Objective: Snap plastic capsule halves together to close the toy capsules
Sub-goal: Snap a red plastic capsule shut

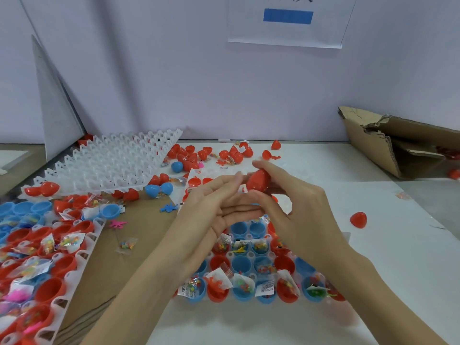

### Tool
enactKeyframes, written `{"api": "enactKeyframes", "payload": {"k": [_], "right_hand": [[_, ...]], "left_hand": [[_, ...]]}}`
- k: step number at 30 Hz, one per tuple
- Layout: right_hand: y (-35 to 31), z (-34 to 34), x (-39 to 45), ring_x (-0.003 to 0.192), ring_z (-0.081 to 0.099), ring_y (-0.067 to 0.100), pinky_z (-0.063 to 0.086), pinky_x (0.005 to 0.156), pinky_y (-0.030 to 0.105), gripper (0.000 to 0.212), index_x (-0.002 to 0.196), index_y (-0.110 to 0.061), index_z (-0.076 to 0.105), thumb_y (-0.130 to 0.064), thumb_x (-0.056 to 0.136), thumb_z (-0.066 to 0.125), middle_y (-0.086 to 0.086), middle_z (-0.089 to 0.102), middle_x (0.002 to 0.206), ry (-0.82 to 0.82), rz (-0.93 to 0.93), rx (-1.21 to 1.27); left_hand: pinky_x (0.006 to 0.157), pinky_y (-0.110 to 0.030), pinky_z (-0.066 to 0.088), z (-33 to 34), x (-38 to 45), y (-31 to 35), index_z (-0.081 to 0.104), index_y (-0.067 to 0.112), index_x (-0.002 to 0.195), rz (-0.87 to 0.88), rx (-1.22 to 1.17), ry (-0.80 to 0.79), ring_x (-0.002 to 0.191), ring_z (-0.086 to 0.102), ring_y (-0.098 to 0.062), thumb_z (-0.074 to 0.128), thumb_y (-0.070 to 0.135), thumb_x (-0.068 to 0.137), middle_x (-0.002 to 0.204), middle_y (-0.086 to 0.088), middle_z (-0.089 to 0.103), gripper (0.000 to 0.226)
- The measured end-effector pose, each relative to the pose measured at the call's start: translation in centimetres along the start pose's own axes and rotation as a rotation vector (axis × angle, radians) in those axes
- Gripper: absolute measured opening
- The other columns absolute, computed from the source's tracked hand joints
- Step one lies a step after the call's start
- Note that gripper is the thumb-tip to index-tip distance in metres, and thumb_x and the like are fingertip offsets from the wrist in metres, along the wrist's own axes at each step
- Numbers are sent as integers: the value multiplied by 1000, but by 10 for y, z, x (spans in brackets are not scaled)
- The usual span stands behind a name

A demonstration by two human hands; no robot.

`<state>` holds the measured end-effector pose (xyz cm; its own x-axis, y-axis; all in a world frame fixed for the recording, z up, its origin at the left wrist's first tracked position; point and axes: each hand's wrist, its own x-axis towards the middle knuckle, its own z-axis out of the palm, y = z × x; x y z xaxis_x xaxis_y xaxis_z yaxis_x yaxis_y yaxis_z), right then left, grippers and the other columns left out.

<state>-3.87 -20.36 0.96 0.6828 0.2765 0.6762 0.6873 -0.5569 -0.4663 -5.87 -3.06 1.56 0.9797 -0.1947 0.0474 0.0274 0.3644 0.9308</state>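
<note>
My right hand (296, 210) grips a red capsule (258, 180), thumb and fingers curled round it above the middle tray. My left hand (211, 210) lies palm-up beside it with fairly straight fingers, their tips touching the capsule's left side. Below both hands a white tray (251, 255) holds several open red and blue capsule halves, many filled with small toy packets. A pile of loose red capsule halves (194, 155) lies farther back.
An empty white tray (112, 163) leans at the back left. Another tray (74, 270) of filled halves sits at the left. A closed red capsule (358, 219) rests on the table at the right. A torn cardboard box (398, 143) stands back right.
</note>
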Motion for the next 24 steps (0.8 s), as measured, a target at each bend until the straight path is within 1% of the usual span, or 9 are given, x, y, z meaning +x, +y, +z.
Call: {"api": "enactKeyframes", "payload": {"k": [2,4,7,9,11,16,18,21,24], "right_hand": [[3,0,2,98,65,-9,46,87,3,36,131,-26,59,-38,98,51,-25,68,109,-36,114,161],[6,-4,6,99,70,3,53,81,11,25,120,-26,63,-34,103,47,-18,74,102,-72,293,398],[10,-13,11,94,72,17,57,82,21,37,118,-14,69,-38,104,44,0,76,99,-131,572,770],[11,-20,15,89,67,18,57,83,25,42,119,-7,71,-37,103,47,7,71,98,-177,689,992],[11,-26,23,87,64,17,57,82,25,39,117,-5,73,-33,102,51,9,68,97,-205,771,1101],[9,-19,66,79,64,17,57,69,24,25,118,-1,68,-17,101,59,16,69,100,-323,1054,1028],[5,-9,89,85,65,18,58,74,26,22,114,-1,65,-17,101,59,18,69,107,-357,1050,896],[-2,6,118,99,74,21,58,83,27,45,138,6,48,-22,103,57,16,68,121,-305,890,819],[4,10,126,95,76,25,60,73,27,67,157,-1,16,-8,103,55,19,63,126,-256,812,857]], "left_hand": [[88,-34,61,-1,0,1,71,12,121,34,58,76,103,76,-34,57,41,104,110,-19,77,36],[81,-30,62,-4,2,3,70,8,118,51,56,163,96,77,-34,53,39,106,106,-19,78,38],[68,-27,61,-9,3,8,71,2,103,74,-8,291,81,76,-30,52,33,107,93,-21,78,36],[65,-26,61,-12,2,13,72,2,94,125,-67,352,74,75,-26,53,28,107,83,-19,76,34],[65,-26,61,-15,1,19,72,1,92,166,-143,374,73,74,-25,53,26,107,79,-18,74,34],[63,-26,61,-22,-1,30,71,3,87,204,-309,407,67,72,-22,53,30,106,71,-13,71,38],[60,-25,60,-23,-2,31,70,4,84,222,-315,460,63,70,-21,52,30,107,66,-10,69,39],[56,-25,59,-27,-4,34,71,6,79,230,-333,513,58,69,-21,52,30,108,62,-8,66,42],[58,-26,60,-31,-4,36,74,10,72,245,-329,542,59,68,-21,50,31,108,63,-8,65,48]]}}
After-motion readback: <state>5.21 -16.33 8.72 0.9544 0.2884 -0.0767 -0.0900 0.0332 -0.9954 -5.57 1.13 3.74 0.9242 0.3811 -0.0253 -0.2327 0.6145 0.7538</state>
